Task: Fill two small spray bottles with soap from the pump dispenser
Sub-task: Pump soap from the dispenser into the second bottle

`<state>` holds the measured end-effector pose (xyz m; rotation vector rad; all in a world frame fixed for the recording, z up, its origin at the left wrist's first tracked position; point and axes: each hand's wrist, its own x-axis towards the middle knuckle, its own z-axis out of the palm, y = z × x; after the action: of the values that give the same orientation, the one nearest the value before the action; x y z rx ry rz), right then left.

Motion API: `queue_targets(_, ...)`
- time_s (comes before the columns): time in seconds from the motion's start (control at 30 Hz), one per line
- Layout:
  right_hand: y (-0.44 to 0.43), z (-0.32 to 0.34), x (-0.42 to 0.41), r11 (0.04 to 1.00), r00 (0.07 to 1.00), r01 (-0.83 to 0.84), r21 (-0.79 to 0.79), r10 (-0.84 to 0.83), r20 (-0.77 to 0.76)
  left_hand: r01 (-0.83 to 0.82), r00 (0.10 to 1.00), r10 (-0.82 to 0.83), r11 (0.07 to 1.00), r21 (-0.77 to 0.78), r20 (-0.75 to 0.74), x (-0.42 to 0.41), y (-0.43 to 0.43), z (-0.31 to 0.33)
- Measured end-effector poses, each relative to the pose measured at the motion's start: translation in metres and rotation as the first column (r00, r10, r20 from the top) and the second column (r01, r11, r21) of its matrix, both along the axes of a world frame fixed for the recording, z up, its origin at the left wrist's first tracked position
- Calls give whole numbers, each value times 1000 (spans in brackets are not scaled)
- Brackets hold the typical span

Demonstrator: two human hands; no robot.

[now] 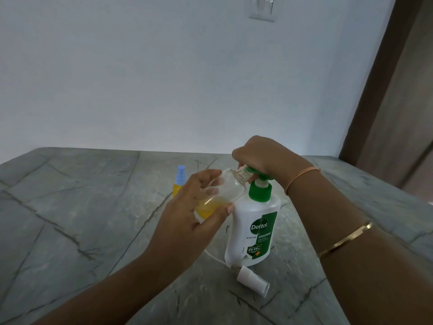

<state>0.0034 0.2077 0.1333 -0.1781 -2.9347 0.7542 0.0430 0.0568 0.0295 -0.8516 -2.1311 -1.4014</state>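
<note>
A white Dettol pump dispenser [254,231] with a green pump head stands on the grey marble table [70,219]. My right hand [260,158] grips the pump head from above. My left hand [194,207] holds a clear small spray bottle [225,186], tilted, its open neck at the pump's nozzle; yellow soap fills its lower part. That bottle's white spray cap [253,280] lies on the table in front of the dispenser. A second small spray bottle [180,181], yellow inside with a blue spray cap on, stands upright behind my left hand.
A white wall rises behind the table, with a switch plate [262,8] high up. A brown door frame [384,90] runs down the right side. The table's far edge meets the wall.
</note>
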Motion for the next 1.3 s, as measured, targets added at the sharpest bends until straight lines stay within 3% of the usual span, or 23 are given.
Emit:
queue_targets(0.4, -4, 4, 4, 1000, 998, -9, 0, 9, -69, -20, 999, 20, 1000, -18, -34, 1, -1, -1)
queue_targets(0.87, -8, 3, 13, 1000, 999, 23, 0, -23, 39, -6, 1000, 6, 1000, 9, -20, -1, -3, -4)
queue_targets(1.3, -6, 8, 10, 1000, 999, -7, -27, 6, -43, -18, 999, 18, 1000, 15, -41, -3, -2, -3)
